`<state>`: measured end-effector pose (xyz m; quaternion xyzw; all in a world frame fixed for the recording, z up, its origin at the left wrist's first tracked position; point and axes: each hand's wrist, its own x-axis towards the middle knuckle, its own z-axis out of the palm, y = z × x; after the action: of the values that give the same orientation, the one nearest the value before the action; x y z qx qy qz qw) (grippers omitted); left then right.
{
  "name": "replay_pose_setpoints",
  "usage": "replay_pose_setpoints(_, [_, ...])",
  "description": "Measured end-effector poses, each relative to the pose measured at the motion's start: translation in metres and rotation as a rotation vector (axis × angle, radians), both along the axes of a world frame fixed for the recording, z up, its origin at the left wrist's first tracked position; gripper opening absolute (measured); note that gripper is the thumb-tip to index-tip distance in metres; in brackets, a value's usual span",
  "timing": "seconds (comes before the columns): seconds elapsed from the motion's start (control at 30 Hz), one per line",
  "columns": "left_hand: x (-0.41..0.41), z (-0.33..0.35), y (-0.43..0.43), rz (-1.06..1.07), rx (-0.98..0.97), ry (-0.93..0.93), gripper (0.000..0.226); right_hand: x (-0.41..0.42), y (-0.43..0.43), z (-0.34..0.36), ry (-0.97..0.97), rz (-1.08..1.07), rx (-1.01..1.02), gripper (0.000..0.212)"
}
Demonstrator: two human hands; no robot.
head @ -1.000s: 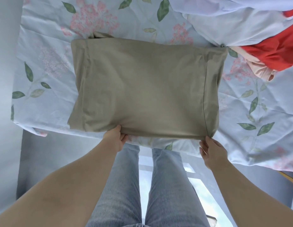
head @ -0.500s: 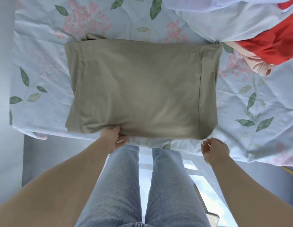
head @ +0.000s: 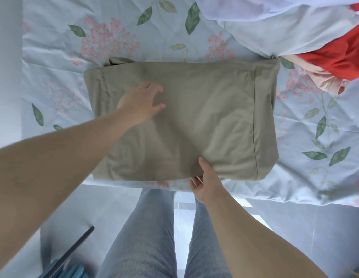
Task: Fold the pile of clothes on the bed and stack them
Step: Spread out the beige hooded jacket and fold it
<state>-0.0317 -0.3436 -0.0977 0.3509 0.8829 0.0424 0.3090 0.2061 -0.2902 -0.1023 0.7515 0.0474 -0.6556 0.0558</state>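
On the bed (head: 54,47), straight ahead, the cloth (head: 204,117) lies with its long axis left to right, the left hand (head: 140,103) spread open over its left half, the nearer right hand (head: 208,183) pinching its near hem, likely to fold it away.

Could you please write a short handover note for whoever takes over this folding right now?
Left hand: open, fingers spread over the left part of the khaki cloth; contact unclear.
Right hand: pinches the cloth's near edge, thumb on top.
The cloth lies as a flat rectangle on the bed, by its near edge.
Red garment and white garment lie bunched at the far right.
Done: khaki cloth partly folded. Left: finish it, fold the others, stack all.
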Motion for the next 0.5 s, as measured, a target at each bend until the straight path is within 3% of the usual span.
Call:
replay_pose_setpoints(0.1, [-0.031, -0.010, 0.028, -0.235, 0.043, 0.072, 0.070, -0.008, -0.003, -0.006, -0.093, -0.109, 0.041, 0.051])
replay_pose_setpoints(0.2, [-0.044, -0.025, 0.054, -0.337, 0.005, 0.071, 0.091, -0.011, -0.007, -0.012, -0.150, -0.171, 0.072, 0.057])
replay_pose_setpoints(0.4, [-0.044, -0.041, 0.089, -0.324, -0.118, -0.010, 0.109, -0.002, -0.014, -0.021, 0.004, -0.212, 0.005, 0.022])
replay_pose_setpoints(0.5, [-0.044, -0.040, 0.094, -0.273, -0.127, -0.161, 0.103, 0.003, -0.019, -0.021, 0.095, -0.222, -0.007, 0.024])
